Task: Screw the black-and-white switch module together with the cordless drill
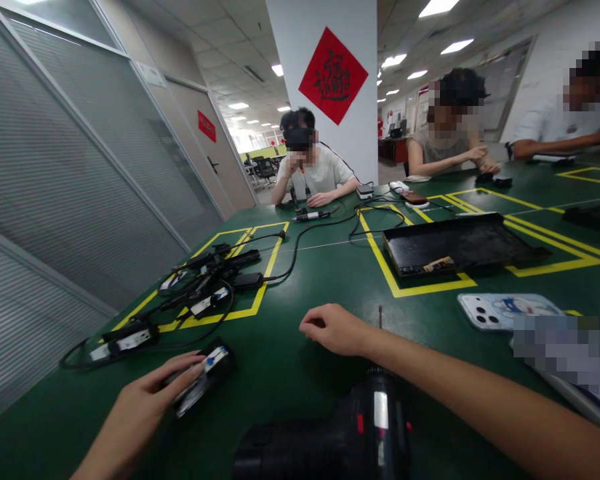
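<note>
At the lower left, my left hand [155,393] has its fingers on a small black and silver device [203,377] with a white and blue label, which lies on the green table [290,380]. My right hand [337,330] rests on the table near the middle, its fingers curled together; whatever they may hold is hidden. Under my right forearm stands a black power tool [380,413] with red marks, its thin metal bit [380,317] poking up beyond the arm.
Black cables and devices [205,287] lie tangled at the left inside yellow tape. A black tray [455,247] sits at the right, with a phone [505,311] nearer. Across the table, a person [315,167] holds something near the face; two others sit at the right.
</note>
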Demonstrator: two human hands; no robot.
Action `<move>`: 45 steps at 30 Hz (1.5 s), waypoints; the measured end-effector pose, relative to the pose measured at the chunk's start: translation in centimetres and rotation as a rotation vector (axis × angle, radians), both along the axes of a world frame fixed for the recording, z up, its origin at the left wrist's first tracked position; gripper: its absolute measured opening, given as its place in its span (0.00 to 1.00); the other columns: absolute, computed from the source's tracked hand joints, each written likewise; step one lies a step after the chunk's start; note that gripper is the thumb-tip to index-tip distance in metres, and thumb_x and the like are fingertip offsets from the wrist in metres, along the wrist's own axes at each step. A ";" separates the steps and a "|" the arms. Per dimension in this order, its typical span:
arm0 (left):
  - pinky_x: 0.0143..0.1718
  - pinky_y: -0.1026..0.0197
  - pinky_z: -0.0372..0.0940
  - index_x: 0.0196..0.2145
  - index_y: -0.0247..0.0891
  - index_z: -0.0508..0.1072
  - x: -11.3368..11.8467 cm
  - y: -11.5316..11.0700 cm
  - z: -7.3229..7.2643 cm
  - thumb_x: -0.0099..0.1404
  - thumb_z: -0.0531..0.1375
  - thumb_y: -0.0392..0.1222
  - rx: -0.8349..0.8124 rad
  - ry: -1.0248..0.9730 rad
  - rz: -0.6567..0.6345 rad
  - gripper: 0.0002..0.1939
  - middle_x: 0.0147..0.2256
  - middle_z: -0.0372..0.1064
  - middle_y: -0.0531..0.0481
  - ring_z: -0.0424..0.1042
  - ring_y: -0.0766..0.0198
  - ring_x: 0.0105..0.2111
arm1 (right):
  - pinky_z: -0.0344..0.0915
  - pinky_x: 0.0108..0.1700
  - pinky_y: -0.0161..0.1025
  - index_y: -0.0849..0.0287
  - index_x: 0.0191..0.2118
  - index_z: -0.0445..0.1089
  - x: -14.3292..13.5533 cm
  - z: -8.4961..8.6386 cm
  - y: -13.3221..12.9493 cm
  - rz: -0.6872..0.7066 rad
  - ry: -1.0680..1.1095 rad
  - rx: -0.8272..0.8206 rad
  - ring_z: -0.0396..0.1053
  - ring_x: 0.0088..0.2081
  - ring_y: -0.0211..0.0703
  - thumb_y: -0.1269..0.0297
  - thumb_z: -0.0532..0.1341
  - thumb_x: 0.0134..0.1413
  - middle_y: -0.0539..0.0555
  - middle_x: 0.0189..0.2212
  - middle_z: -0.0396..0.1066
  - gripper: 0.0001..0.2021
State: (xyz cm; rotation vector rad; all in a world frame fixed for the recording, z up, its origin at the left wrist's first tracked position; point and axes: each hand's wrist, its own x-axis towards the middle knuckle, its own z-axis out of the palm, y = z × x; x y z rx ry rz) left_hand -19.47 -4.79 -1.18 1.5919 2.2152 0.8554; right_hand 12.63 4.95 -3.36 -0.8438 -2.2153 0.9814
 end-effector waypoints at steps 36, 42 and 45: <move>0.46 0.46 0.65 0.50 0.36 0.66 18.3 16.5 -3.6 0.64 0.57 0.42 0.217 -0.174 -1.102 0.17 0.48 0.67 0.44 0.69 0.55 0.45 | 0.59 0.50 0.42 0.64 0.51 0.64 4.9 -0.5 5.1 -0.261 -0.181 0.265 0.65 0.47 0.46 0.64 0.55 0.58 0.61 0.45 0.68 0.17; 0.48 0.45 0.63 0.46 0.36 0.68 18.0 15.3 -3.8 0.64 0.58 0.42 0.293 -0.125 -1.065 0.14 0.49 0.65 0.44 0.67 0.55 0.47 | 0.58 0.49 0.40 0.63 0.51 0.65 4.6 -0.4 4.9 -0.246 -0.216 0.267 0.65 0.46 0.45 0.63 0.54 0.59 0.61 0.44 0.68 0.16; 0.48 0.46 0.64 0.46 0.35 0.69 17.8 14.8 -3.8 0.63 0.58 0.42 0.313 -0.101 -1.062 0.13 0.49 0.65 0.44 0.67 0.55 0.47 | 0.59 0.48 0.39 0.63 0.50 0.67 4.6 -0.5 4.7 -0.258 -0.224 0.287 0.66 0.44 0.45 0.60 0.53 0.60 0.61 0.43 0.69 0.17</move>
